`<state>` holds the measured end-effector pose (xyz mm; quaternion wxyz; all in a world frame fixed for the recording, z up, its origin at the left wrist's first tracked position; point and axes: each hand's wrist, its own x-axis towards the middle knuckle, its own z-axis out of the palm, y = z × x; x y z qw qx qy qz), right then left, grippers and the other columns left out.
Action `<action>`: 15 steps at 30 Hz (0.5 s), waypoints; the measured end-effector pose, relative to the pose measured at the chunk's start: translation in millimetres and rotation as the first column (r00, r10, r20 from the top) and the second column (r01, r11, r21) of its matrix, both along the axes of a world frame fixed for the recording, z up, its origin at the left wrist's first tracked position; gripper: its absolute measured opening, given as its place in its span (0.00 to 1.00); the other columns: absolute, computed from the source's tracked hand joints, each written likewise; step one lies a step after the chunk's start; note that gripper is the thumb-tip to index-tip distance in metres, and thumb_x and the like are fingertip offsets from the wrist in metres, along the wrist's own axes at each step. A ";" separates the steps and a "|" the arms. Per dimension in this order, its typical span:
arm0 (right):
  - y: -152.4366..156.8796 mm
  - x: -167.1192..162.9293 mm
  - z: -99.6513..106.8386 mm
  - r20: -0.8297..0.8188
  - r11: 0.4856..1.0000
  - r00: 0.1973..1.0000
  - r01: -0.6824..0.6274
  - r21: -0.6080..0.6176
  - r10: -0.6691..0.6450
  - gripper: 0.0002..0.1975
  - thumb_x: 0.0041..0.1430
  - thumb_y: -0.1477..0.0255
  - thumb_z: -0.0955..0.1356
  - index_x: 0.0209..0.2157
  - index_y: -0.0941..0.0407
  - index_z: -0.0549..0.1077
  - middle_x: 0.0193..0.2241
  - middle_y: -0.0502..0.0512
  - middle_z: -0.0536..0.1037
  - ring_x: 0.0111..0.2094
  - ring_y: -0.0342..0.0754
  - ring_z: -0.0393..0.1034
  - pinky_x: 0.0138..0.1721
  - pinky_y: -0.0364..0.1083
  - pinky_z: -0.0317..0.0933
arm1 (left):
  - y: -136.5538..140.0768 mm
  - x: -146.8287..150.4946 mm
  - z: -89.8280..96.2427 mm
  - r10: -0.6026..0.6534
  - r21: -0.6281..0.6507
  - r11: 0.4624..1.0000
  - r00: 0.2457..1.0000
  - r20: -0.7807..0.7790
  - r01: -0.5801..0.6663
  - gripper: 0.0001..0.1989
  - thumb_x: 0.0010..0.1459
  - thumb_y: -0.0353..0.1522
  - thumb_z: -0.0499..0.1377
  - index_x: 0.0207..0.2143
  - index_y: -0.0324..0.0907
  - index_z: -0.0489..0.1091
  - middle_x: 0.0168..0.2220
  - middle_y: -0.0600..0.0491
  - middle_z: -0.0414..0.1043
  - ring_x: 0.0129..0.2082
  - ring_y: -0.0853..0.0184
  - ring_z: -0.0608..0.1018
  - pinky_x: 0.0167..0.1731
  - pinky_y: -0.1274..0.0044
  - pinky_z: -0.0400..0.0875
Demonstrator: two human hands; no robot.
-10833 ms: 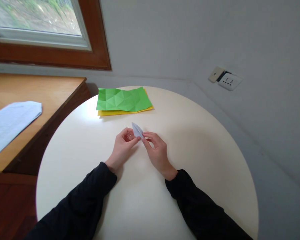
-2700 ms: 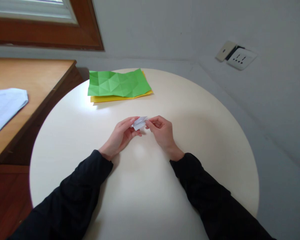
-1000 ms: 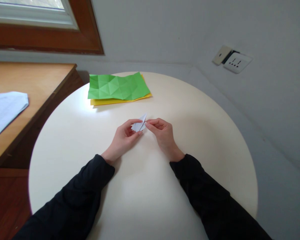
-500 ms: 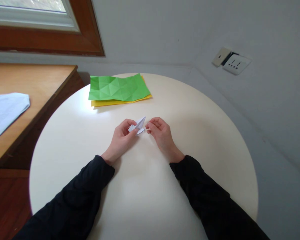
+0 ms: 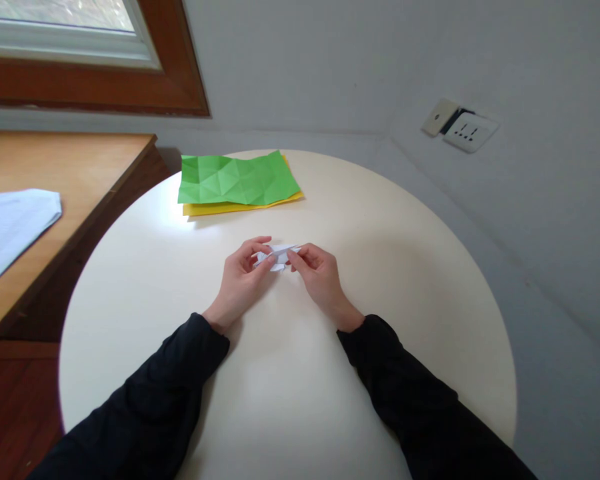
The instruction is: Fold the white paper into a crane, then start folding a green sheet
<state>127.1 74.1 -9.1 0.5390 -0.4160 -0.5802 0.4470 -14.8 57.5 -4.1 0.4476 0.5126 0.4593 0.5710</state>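
A small piece of folded white paper (image 5: 280, 255) is held between my two hands, over the middle of the round white table (image 5: 280, 387). My left hand (image 5: 244, 270) pinches its left side with the thumb on the near face, and one finger stretches out above the paper. On the right side, my right hand (image 5: 320, 270) grips a pointed end between thumb and fingers. The fingers cover parts of both ends, so the full folded shape cannot be made out.
Beyond my hands, a creased green paper sheet (image 5: 240, 180) lies on a yellow sheet (image 5: 220, 209) near the table's far edge. To the left stands a wooden desk (image 5: 95, 157) with a pale folded cloth-like item (image 5: 17, 227). A wall socket (image 5: 470, 131) is at the right.
My right hand, formerly just apart from the paper, has closed on its right end. The upright paper point has swung down to the right. A left finger has lifted off.
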 end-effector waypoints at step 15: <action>-12.1 -4.6 -0.5 0.215 0.936 0.953 0.138 0.323 -0.215 0.06 0.55 0.69 0.66 0.25 0.53 0.70 0.27 0.51 0.76 0.29 0.44 0.70 0.33 0.45 0.69 | -9.2 5.6 7.0 0.272 0.341 0.932 0.861 -0.429 -0.125 0.03 0.51 0.32 0.60 0.26 0.43 0.69 0.30 0.53 0.64 0.32 0.66 0.69 0.34 0.74 0.66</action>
